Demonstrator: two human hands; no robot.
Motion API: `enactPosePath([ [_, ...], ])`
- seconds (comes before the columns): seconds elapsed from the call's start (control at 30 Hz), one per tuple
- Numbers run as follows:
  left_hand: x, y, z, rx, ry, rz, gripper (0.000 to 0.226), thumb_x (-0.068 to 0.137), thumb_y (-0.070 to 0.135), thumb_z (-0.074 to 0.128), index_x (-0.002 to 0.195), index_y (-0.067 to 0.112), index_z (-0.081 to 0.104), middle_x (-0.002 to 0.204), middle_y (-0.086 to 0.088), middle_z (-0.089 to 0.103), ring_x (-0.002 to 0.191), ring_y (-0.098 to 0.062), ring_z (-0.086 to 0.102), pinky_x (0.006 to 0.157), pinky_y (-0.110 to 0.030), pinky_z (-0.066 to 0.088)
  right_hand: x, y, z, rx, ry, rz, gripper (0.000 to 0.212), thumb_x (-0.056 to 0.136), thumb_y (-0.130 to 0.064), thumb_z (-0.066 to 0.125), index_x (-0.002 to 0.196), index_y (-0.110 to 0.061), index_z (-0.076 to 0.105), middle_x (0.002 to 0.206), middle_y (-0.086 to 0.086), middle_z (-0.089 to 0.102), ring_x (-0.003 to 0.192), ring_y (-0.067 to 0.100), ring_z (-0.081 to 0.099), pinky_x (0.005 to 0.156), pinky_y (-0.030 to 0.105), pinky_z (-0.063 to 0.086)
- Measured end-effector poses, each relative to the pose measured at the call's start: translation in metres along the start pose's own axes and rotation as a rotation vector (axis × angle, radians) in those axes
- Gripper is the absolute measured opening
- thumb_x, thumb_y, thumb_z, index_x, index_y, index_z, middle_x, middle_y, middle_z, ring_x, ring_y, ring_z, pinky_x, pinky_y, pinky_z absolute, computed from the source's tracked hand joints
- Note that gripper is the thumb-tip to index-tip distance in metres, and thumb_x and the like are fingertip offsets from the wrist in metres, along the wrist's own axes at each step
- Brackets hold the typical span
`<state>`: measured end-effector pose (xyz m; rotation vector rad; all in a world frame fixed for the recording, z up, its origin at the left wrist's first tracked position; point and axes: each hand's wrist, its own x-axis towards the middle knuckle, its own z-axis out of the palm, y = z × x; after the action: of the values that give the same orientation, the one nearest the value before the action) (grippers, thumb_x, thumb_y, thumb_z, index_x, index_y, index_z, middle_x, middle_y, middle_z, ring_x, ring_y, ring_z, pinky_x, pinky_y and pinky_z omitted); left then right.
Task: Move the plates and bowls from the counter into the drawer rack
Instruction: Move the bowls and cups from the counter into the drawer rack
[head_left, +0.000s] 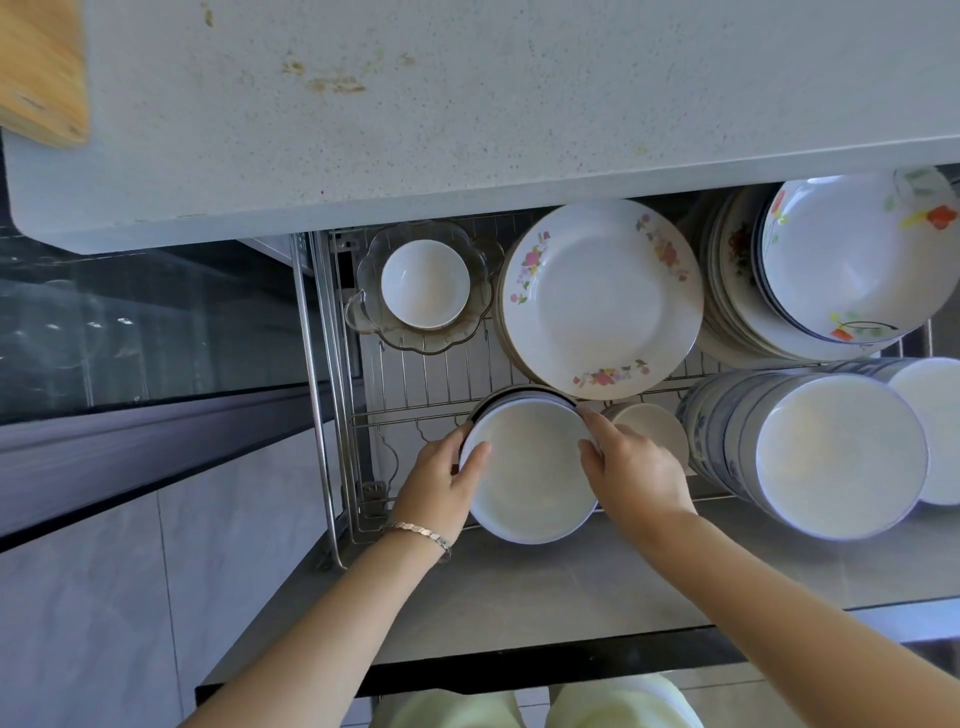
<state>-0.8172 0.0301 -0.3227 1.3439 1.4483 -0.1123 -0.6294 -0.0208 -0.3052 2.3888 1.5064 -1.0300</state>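
Two hands, the left hand and right hand, clasp opposite rims of one stack of shallow white bowls. The bowls are glossy ceramic with dark edges, and the stack sits at 7 o'clock in the steel wire drawer rack. How many bowls it holds is hard to count. At 11 o'clock, one small white bowl nests in one scalloped clear glass dish. One pile of floral-rimmed plates lies at 12, and one blue-patterned bowl stack at 4. The speckled stone counter hides the rack's back.
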Motion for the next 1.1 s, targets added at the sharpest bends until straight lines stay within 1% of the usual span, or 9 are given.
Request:
enactPosePath([
  [0.13,-0.002,0.003,-0.001,0.264,0.025,0.011,0.035,0.098,0.025,0.038,0.13,0.019,0.048,0.108,-0.011,0.058,0.095,-0.027,0.058,0.076,-0.031,0.045,0.0,-0.002,0.004,-0.011,0.021,-0.01,0.042,0.098,-0.025,0.038,0.14,-0.026,0.04,0.102,0.012,0.064,0.088,0.035,0.064,0.06,0.028,0.035],
  [0.23,-0.003,0.009,-0.001,0.323,0.061,0.04,0.03,0.098,0.02,0.037,0.124,0.011,0.05,0.099,-0.013,0.058,0.088,-0.03,0.056,0.069,-0.031,0.041,-0.001,0.003,-0.003,0.051,0.203,-0.064,0.036,0.096,-0.032,0.038,0.123,-0.018,0.058,0.095,0.01,0.067,0.081,0.034,0.066,0.054,0.031,0.042],
  [0.3,-0.002,0.011,-0.002,0.328,0.067,0.04,0.027,0.097,0.018,0.038,0.119,0.009,0.052,0.09,-0.009,0.055,0.08,-0.026,0.052,0.065,-0.028,0.037,0.002,0.012,-0.014,0.148,0.239,0.05,0.035,0.096,-0.018,0.042,0.128,-0.012,0.054,0.111,0.016,0.063,0.102,0.036,0.06,0.074,0.041,0.049],
  [0.43,0.0,0.013,-0.007,0.294,0.035,0.038,0.024,0.096,0.018,0.041,0.115,0.01,0.054,0.098,-0.011,0.064,0.092,-0.028,0.059,0.067,-0.026,0.036,0.027,0.04,-0.032,0.0,-0.143,0.319,0.051,0.088,0.001,0.043,0.138,-0.004,0.036,0.141,0.015,0.035,0.128,0.035,0.04,0.102,0.04,0.037],
  [0.53,0.0,0.014,-0.009,0.293,0.009,0.036,0.025,0.097,0.02,0.04,0.117,0.013,0.054,0.101,-0.01,0.066,0.09,-0.025,0.059,0.066,-0.027,0.041,0.039,0.046,-0.025,-0.22,-0.307,0.178,0.07,0.084,-0.006,0.057,0.144,-0.005,0.02,0.145,0.013,0.034,0.134,0.029,0.034,0.108,0.038,0.032],
  [0.6,0.0,0.014,-0.009,0.299,-0.004,0.026,0.026,0.097,0.021,0.04,0.116,0.012,0.054,0.101,-0.012,0.066,0.091,-0.028,0.061,0.071,-0.033,0.049,0.045,0.046,-0.019,-0.28,-0.355,0.145,0.086,0.085,-0.009,0.059,0.149,-0.003,0.002,0.144,0.014,0.038,0.131,0.03,0.04,0.104,0.038,0.036],
  [0.63,0.0,0.014,-0.01,0.293,-0.005,0.023,0.025,0.097,0.021,0.04,0.115,0.011,0.054,0.1,-0.012,0.066,0.092,-0.03,0.062,0.074,-0.036,0.052,0.046,0.045,-0.018,-0.279,-0.346,0.141,0.081,0.087,-0.006,0.055,0.149,-0.004,0.003,0.141,0.015,0.043,0.126,0.032,0.046,0.1,0.04,0.04],
  [0.77,-0.001,0.014,-0.01,0.284,-0.001,0.023,0.024,0.097,0.021,0.04,0.114,0.011,0.054,0.093,-0.007,0.062,0.09,-0.03,0.062,0.076,-0.041,0.057,0.041,0.047,-0.015,-0.331,-0.217,0.06,0.042,0.089,0.003,0.039,0.13,-0.005,0.035,0.126,0.016,0.053,0.111,0.036,0.056,0.085,0.041,0.046],
  [1.1,-0.002,0.017,-0.01,0.291,0.014,0.024,0.022,0.096,0.02,0.042,0.109,0.008,0.055,0.089,-0.012,0.064,0.084,-0.032,0.061,0.067,-0.035,0.05,0.044,0.051,-0.016,-0.645,-0.246,-0.035,0.034,0.095,-0.002,0.037,0.124,-0.013,0.052,0.128,0.007,0.058,0.117,0.026,0.058,0.088,0.033,0.048],
])
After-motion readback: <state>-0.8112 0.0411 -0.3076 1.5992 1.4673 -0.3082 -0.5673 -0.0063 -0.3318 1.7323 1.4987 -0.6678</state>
